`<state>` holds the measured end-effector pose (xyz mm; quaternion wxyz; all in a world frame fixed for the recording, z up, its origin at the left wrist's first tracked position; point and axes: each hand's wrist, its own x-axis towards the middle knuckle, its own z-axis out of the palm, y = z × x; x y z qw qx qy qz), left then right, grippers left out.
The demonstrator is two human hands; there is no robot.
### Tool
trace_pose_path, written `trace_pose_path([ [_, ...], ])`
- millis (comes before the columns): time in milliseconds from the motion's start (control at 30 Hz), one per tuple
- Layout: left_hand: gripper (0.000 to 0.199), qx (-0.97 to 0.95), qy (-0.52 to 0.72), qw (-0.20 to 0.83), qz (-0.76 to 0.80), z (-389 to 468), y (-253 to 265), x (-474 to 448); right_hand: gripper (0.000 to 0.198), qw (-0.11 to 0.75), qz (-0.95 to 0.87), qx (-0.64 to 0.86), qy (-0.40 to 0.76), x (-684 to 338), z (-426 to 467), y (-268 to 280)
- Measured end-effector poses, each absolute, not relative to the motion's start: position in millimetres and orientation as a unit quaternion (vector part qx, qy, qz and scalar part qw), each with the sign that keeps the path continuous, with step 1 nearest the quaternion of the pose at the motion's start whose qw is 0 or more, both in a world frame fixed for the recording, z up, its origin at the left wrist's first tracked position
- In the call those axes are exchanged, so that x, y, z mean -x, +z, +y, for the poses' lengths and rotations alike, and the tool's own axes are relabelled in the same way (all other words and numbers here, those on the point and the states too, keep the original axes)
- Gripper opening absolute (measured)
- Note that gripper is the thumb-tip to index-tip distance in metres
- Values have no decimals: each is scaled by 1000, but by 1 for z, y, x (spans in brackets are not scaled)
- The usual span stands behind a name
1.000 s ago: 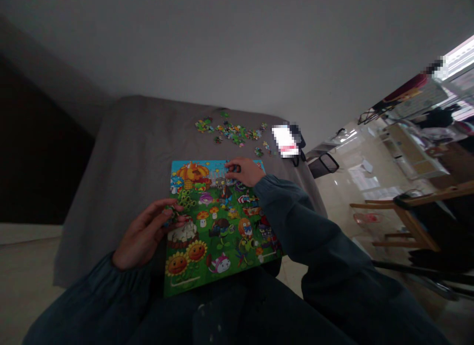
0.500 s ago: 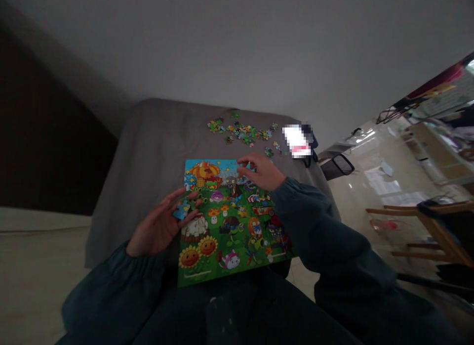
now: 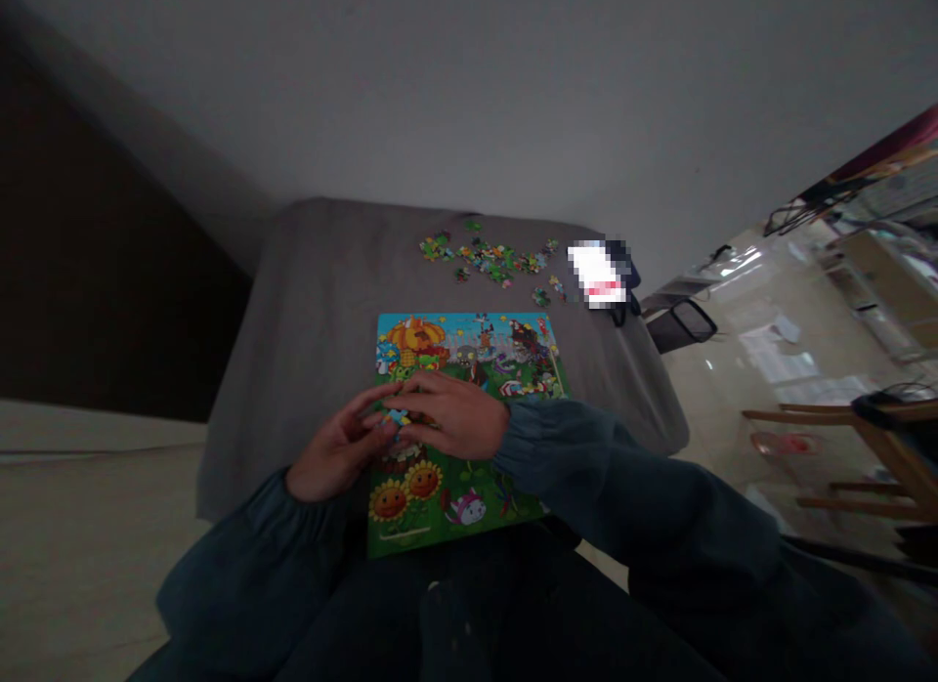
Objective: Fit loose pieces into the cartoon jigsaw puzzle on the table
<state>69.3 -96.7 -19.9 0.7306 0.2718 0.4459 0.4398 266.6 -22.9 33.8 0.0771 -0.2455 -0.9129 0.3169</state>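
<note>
- Puzzle piece point(image 3: 396, 418): it is small, mostly light blue with a bit of yellow and other colors on it. It sits between the tips of my two hands, just over the lower left part of the puzzle board.
- My left hand point(image 3: 337, 452) has its fingers curled in, and the fingertips pinch the piece from the left side.
- My right hand point(image 3: 454, 416) comes in from the right, and its fingers touch the same piece, so both hands are together on it.
- Puzzle board point(image 3: 469, 350) lies flat in front of me, partly on my lap. It has a bright cartoon picture: blue sky at the top, green grass below, two smiling sunflowers near the bottom, and a big orange pumpkin in the top left corner.
- Grey surface point(image 3: 315, 301) is under the far end of the board.
- Loose pieces point(image 3: 490, 257) lie in a little pile at the far edge of the surface, well apart from my hands.
- Wooden chair point(image 3: 842, 447) stands on the shiny floor to my right.
</note>
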Motion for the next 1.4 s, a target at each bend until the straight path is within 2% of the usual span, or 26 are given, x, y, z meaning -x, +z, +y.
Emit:
trace_pose_path([
  [100, 69, -296, 418, 709, 485, -94, -22, -69, 26, 114, -884, 258, 374, -270, -21, 30],
  [233, 63, -306, 420, 697, 494, -92, -25, -67, 5, 166, -767, 318, 532, -277, -10, 24],
  [333, 60, -306, 434, 685, 498, -92, -27, -68, 13, 207, -688, 368, 590, -288, 15, 20],
  [467, 57, -311, 444, 679, 496, -92, -31, -69, 45, 230, -691, 452, 515, -310, 62, 14],
  [700, 56, -313, 446, 681, 488, -92, -34, -68, 15, 226, -728, 485, 428, -329, 118, -3],
  [833, 55, -311, 443, 686, 485, -94, -34, -67, 7, 197, -754, 474, 411, -323, 125, -9],
  [1167, 55, -308, 443, 689, 484, -93, -32, -68, 13, 165, -809, 477, 303, -317, 121, -10],
  [1400, 57, -312, 437, 679, 501, -94, -31, -69, 45, 127, -791, 558, 217, -316, 113, -13],
])
